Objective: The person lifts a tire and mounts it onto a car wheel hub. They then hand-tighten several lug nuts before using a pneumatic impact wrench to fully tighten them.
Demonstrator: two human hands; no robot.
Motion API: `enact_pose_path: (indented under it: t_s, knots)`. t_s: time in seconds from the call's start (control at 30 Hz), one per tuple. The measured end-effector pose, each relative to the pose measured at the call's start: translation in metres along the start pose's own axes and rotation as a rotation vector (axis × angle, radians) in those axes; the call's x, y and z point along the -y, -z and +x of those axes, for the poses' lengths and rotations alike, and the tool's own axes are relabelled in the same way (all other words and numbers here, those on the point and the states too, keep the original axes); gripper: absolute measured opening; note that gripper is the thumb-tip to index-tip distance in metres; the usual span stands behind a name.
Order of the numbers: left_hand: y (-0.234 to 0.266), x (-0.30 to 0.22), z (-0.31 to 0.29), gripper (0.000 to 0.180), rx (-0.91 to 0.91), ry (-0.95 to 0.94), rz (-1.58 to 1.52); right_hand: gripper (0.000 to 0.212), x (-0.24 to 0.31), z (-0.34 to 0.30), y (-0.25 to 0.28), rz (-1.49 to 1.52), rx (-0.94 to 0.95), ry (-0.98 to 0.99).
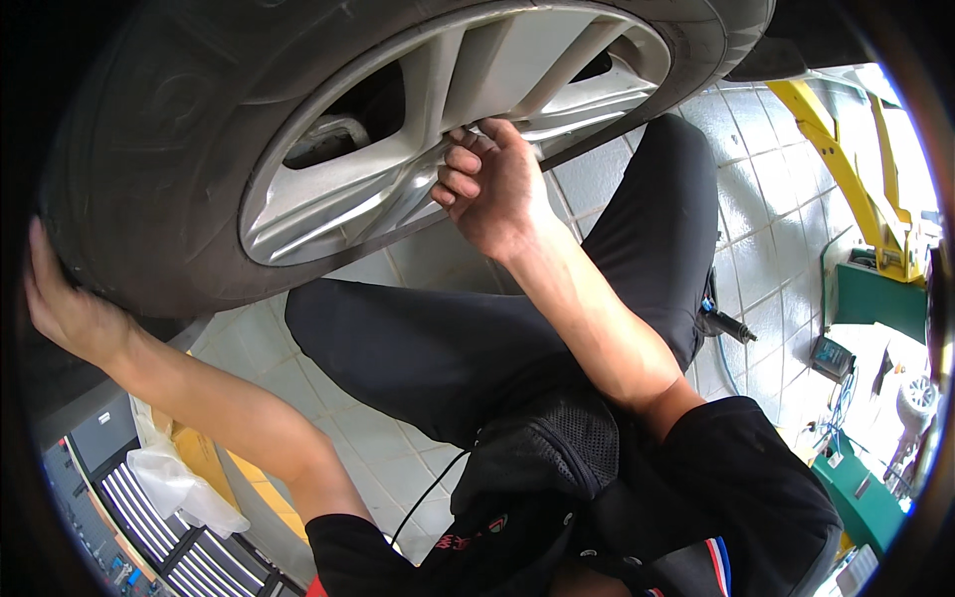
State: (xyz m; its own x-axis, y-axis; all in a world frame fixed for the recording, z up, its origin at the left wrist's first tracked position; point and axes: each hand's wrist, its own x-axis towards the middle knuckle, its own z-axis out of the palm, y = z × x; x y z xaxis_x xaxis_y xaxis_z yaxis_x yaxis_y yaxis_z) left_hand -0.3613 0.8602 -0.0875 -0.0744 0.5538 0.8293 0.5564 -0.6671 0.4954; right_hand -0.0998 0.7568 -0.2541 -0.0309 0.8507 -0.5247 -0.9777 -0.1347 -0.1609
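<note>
A large black tyre (149,199) on a silver spoked alloy wheel (428,90) fills the upper part of the head view, close in front of my bent knees. My right hand (502,184) is raised to the middle of the wheel. Its fingers are curled, with the fingertips at the hub between the spokes; whatever they pinch is hidden. At the far left, my left hand (75,308) rests against the tyre's outer edge, fingers stretched along the rubber, and it grips nothing.
Yellow metal arms (821,129) of a stand rise at the right, near a green box (875,298). A black tool (731,323) shows beside my knee. At lower left are a slatted cabinet (164,527) and a clear plastic bag (179,488). The floor (756,199) is pale tile.
</note>
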Motion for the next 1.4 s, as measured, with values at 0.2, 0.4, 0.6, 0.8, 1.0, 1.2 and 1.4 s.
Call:
enact_pose_path:
  t_s: [0.2, 0.4, 0.6, 0.8, 1.0, 1.2, 1.4]
  knots:
    - [-0.007, -0.013, -0.001, 0.033, 0.018, -0.019, -0.054, 0.032, -0.009, 0.003, 0.003, 0.049, 0.058, -0.011]
    - [-0.004, 0.005, 0.005, 0.040, 0.004, -0.141, 0.128, 0.030, -0.004, 0.002, 0.002, 0.026, -0.042, -0.022]
    - [-0.003, -0.001, -0.001, 0.034, -0.057, 0.103, 0.163, 0.034, -0.003, 0.011, 0.010, 0.007, 0.049, 0.003]
    - [-0.004, 0.017, 0.010, 0.031, 0.037, -0.015, 0.052, 0.040, 0.024, -0.027, 0.028, -0.083, 0.193, -0.109]
    - [0.029, 0.018, 0.026, 0.033, 0.023, -0.118, 0.252, 0.027, 0.203, -0.089, 0.153, -0.838, -0.591, 1.223]
    - [0.009, 0.027, 0.015, 0.034, -0.009, -0.052, 0.239, 0.050, 0.313, -0.085, 0.475, -1.274, -1.634, 0.698]
    - [0.009, 0.018, 0.016, 0.035, -0.010, -0.040, 0.312, 0.056, 0.266, -0.099, 0.526, -1.610, -1.584, 0.154]
